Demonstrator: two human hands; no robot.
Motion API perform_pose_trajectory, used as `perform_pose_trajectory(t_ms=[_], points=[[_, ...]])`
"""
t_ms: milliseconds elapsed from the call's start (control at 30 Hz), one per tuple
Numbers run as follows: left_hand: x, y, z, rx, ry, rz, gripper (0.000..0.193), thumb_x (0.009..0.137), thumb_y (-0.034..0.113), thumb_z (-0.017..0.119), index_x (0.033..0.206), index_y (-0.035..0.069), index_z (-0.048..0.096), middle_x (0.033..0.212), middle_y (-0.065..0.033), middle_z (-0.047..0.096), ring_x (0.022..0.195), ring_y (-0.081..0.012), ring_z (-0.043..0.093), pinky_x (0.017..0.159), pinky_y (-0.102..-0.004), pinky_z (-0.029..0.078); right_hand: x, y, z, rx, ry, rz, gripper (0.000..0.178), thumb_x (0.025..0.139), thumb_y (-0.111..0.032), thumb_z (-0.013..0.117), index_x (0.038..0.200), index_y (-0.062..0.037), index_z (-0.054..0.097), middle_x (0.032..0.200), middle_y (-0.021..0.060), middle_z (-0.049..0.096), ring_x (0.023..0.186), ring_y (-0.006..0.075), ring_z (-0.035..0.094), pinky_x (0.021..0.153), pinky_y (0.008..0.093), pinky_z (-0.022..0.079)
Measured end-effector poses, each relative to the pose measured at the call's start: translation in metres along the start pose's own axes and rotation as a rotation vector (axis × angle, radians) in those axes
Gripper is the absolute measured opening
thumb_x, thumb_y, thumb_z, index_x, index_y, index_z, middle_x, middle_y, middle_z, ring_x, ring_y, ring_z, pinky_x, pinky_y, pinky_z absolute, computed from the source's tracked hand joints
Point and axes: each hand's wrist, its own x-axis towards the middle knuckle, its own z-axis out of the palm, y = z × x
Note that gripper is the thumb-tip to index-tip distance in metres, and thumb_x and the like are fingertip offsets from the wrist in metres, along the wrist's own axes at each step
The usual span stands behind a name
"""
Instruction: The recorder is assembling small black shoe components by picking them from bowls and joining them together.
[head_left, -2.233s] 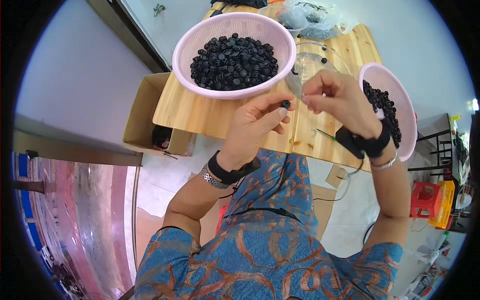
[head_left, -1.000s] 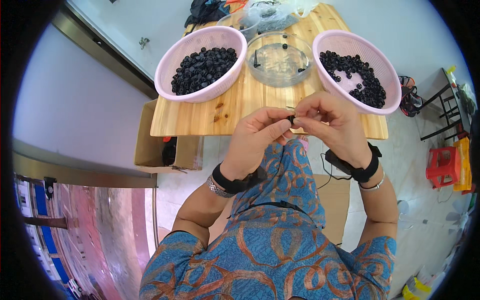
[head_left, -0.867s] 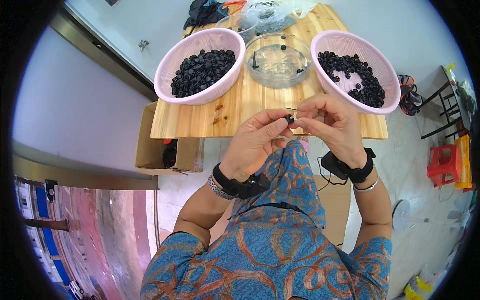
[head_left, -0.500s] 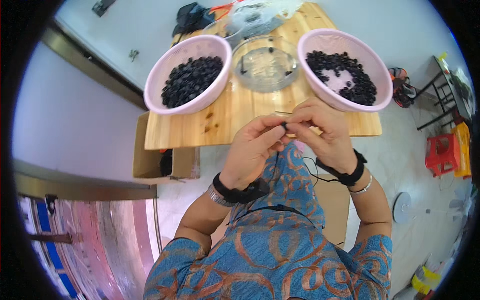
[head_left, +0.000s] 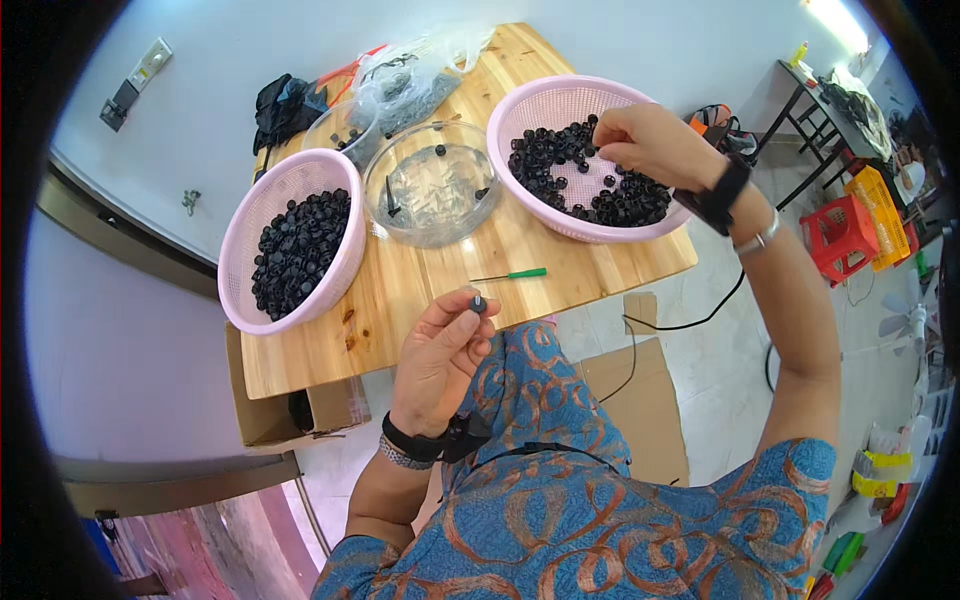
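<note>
Between the thumb and fingertips of my left hand (head_left: 447, 345) is a small black knob (head_left: 478, 304) with a pale mark on it, held just off the table's front edge. My right hand (head_left: 655, 145) reaches over the pink basket (head_left: 517, 105) on the right, its fingers curled down and closed at the far side of the loose black ring-like parts (head_left: 640, 203). What those fingers grip, if anything, is hidden. A small screwdriver with a green handle (head_left: 527, 273) lies on the table near my left hand.
Another pink basket (head_left: 235, 215) on the left holds a pile of black caps (head_left: 300, 245). A clear round tray (head_left: 440, 235) with a few black pieces sits between the baskets on the wooden table (head_left: 390, 345). Behind are a plastic bag (head_left: 420, 75) and a dark cloth bundle (head_left: 283, 108).
My hands were together at the small black piece; now my right hand has moved away to the right basket, while my left keeps the knob. The view has turned, and the screwdriver now shows.
</note>
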Motion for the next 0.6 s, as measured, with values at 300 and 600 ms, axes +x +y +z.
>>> perform_pose_trajectory(t_ms=[300,600], points=[[0.005,-0.005,-0.001,-0.03,0.04,-0.098,0.02,0.086,0.004,0.053,0.106,0.003,0.053,0.098,-0.0111,0.06,0.078,-0.0127,0.057,0.067,-0.0212,0.049,0.069,0.056,0.052,-0.473,-0.31,0.068,0.014,0.065,-0.014,0.067,0.078,-0.0071,0.064,0.073,0.0095,0.062,0.074,0.0249,0.061,0.065,0.0371,0.048],[0.007,0.0,-0.009,-0.038,0.002,-0.078,0.02,0.088,0.005,0.051,0.107,0.004,0.054,0.1,-0.0099,0.06,0.081,-0.0108,0.055,0.07,-0.0218,0.045,0.076,0.061,0.075,-0.512,-0.398,0.135,0.018,0.061,-0.01,0.067,0.079,-0.0069,0.066,0.076,0.011,0.064,0.076,0.0275,0.061,0.067,0.037,0.048]])
